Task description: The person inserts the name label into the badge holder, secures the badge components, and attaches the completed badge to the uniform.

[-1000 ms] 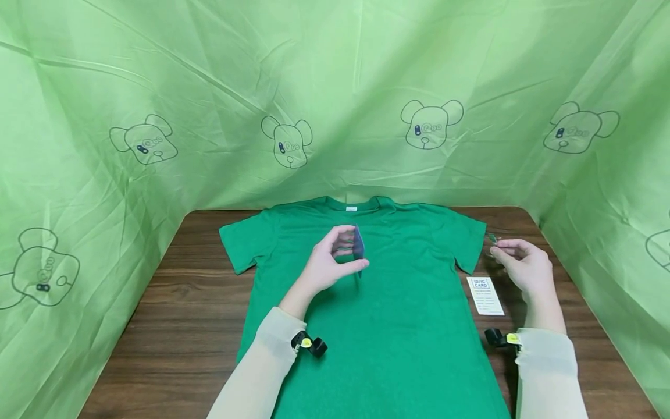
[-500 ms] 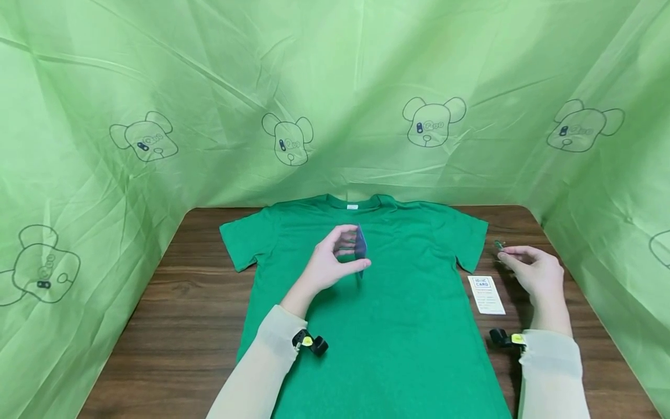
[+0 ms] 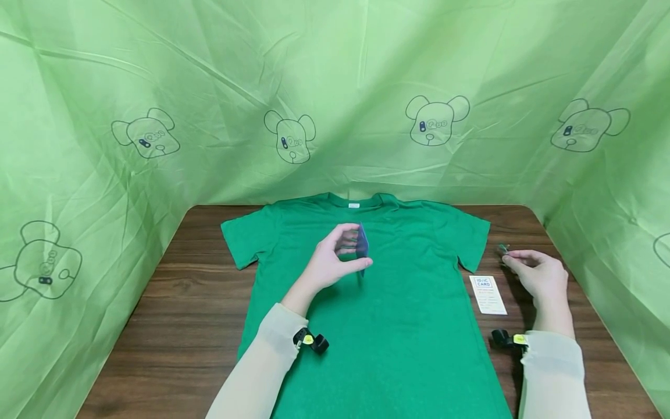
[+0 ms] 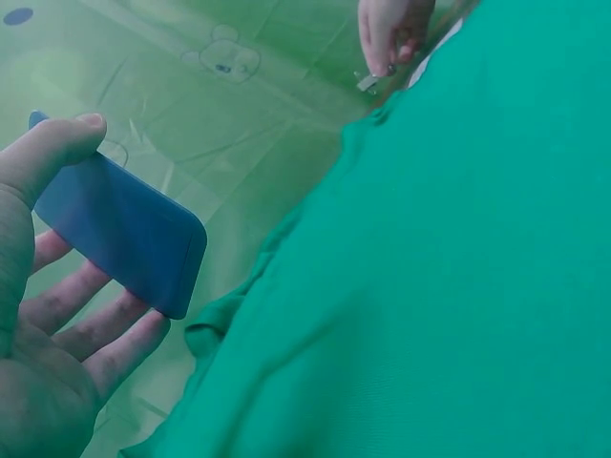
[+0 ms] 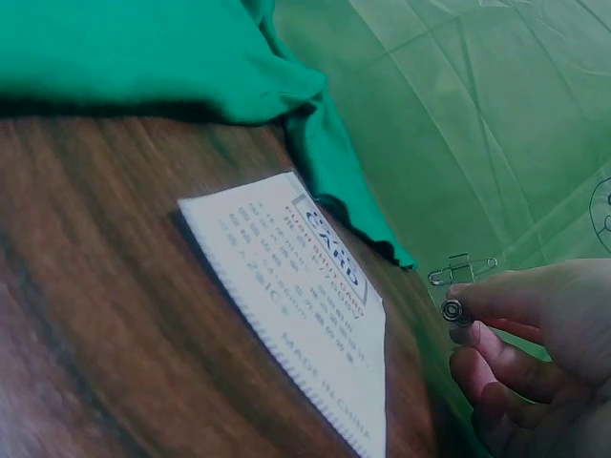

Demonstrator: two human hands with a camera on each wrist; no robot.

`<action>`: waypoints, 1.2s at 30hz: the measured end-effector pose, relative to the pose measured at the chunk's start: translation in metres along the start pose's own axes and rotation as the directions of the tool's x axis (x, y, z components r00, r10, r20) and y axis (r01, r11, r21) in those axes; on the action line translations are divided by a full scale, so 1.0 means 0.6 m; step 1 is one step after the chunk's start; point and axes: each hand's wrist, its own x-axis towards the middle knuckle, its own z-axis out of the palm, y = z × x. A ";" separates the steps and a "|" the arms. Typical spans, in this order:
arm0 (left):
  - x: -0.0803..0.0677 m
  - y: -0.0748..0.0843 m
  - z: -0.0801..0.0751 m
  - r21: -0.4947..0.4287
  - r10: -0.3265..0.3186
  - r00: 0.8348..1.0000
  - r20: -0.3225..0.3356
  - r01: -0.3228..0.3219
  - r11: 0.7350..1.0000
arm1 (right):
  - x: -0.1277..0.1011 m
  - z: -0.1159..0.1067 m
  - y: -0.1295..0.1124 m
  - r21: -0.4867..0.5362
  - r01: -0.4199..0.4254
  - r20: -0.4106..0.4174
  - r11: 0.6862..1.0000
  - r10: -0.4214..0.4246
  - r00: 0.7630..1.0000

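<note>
Tabletop (image 3: pixel 178 302) of dark wood shows at left, and then we come to a left hand (image 3: pixel 330 259) grasping a thin blue card (image 4: pixel 124 234) above a green shirt (image 3: pixel 398 326). In the left wrist view, the thumb meets one long edge and the fingertips the other, a hold we take to leave both faces mostly uncovered. There its long axis slants from upper left to lower right; from the head view we see it almost edge-on. The shirt lies spread, collar pointing away from the person, probably so its front lies smooth. Further right, just beside it, a white leaflet (image 3: pixel 488 295) rests on the wood, heading toward the far side, long axis running near to far; we suppose it sits there to be out of the way. Last, a right hand (image 3: pixel 536 276) pinches a metal clip (image 5: pixel 452 310) at the table's right side, a fingertip grip suiting, we judge, something small. In the right wrist view, its pin runs crosswise.
</note>
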 end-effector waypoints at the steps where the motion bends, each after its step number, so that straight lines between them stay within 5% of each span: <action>1: 0.000 0.000 0.000 0.001 -0.001 1.000 0.000 0.001 1.000 | 0.001 0.000 0.002 -0.012 -0.002 0.002 1.000 0.002 1.000; 15: -0.001 0.003 0.003 0.023 -0.007 1.000 0.002 0.007 1.000 | 0.001 0.004 0.004 -0.087 0.049 0.013 0.995 -0.048 0.999; 36: 0.000 0.002 0.004 0.017 -0.015 1.000 0.016 0.015 1.000 | 0.006 0.005 0.003 -0.054 0.046 -0.016 0.997 -0.046 0.999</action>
